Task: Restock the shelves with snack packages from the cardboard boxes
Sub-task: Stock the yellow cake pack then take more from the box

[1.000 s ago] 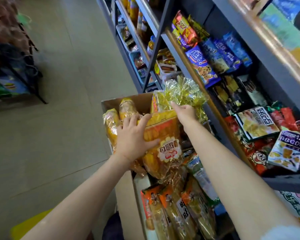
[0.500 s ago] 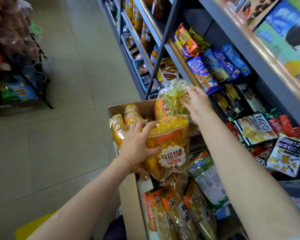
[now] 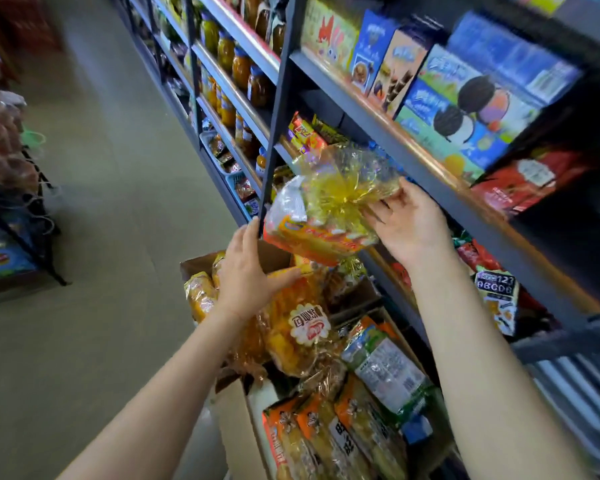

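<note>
The right hand (image 3: 407, 225) holds a clear snack bag (image 3: 323, 216) by its gathered gold neck, fingers spread along the crinkled top, lifting it toward the middle shelf (image 3: 430, 181) at about one o'clock from the cardboard box (image 3: 236, 420). The left hand (image 3: 248, 271) rests with relaxed fingers on an orange bread bag (image 3: 291, 327) at the top of the box, thumb out toward three o'clock, its fingertips close to the dark shelf post (image 3: 278, 109). The risk, as judged from this view, is that a grip on the thin film alone may let the heavy lower end swing and catch on the post or the shelf edge, or knock the small packets (image 3: 305, 133) standing at twelve o'clock from it. The piled bags in the box could also slide out if the left hand lifts away. Whether the right thumb pinches the neck or only props it cannot be told, since the film hides it. The free space on the shelf behind the bag is hidden, and the bag's print is blurred.
</note>
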Demonstrator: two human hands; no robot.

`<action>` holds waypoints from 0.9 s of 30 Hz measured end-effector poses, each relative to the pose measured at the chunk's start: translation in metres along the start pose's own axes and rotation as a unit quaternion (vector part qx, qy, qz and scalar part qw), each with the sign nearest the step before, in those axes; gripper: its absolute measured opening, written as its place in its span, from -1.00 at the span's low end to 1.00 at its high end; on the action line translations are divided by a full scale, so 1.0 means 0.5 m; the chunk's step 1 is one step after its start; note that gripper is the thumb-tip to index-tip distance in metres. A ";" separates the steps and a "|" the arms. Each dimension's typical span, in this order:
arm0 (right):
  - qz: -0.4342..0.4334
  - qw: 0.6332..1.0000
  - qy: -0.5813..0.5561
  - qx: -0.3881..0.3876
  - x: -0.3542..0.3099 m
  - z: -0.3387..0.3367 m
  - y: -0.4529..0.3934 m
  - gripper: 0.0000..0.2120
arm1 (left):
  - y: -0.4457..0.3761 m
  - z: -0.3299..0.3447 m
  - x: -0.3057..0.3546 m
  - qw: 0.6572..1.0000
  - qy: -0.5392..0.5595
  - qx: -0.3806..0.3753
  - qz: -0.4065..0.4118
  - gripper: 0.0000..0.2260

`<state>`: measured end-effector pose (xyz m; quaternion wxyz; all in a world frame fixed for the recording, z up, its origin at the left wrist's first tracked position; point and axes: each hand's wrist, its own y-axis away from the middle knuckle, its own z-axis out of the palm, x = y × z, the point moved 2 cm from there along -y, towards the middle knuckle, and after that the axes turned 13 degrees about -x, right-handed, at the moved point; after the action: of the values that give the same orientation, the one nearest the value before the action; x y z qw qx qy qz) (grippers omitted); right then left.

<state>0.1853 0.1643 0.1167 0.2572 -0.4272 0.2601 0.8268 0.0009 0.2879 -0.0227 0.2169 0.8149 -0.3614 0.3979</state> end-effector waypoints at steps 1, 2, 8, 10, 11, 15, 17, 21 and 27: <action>-0.007 1.000 -0.011 -0.005 -0.013 0.001 0.027 -0.66 | -0.001 -0.020 0.028 0.999 0.019 0.006 0.035 0.06; -0.017 1.000 -0.021 -0.009 -0.025 0.002 0.054 -0.61 | -0.001 -0.035 0.055 0.998 0.018 -0.012 0.064 0.10; -0.057 0.998 0.019 0.016 -0.072 -0.050 0.166 -0.68 | 0.052 0.027 0.155 0.968 0.159 -0.159 0.114 -0.32; -0.099 0.988 0.095 0.075 -0.087 -0.108 0.200 -0.80 | 0.079 0.067 0.174 0.947 0.261 -0.163 0.093 -0.41; -0.125 0.969 0.178 0.118 -0.093 -0.141 0.225 -0.82 | 0.096 0.085 0.187 0.927 0.324 -0.175 0.069 -0.44; -0.113 0.893 0.381 0.210 -0.072 -0.261 0.369 -0.76 | 0.167 0.157 0.235 0.841 0.486 -0.236 -0.032 -0.55; -0.028 0.941 0.295 0.166 -0.040 -0.302 0.449 -0.56 | 0.209 0.188 0.276 0.819 0.509 -0.261 -0.047 -0.61; 0.061 0.992 0.102 0.044 0.014 -0.354 0.639 -0.26 | 0.312 0.260 0.393 0.818 0.483 -0.313 -0.006 -0.59; -0.101 0.985 -0.001 0.139 -0.007 -0.513 0.989 -0.48 | 0.561 0.450 0.578 0.851 0.371 -0.369 0.050 -0.39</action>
<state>0.0137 -0.3649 0.0955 0.3967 -0.4100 0.3281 0.7529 0.0197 -0.1577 0.0959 0.5990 0.4474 -0.4148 0.5186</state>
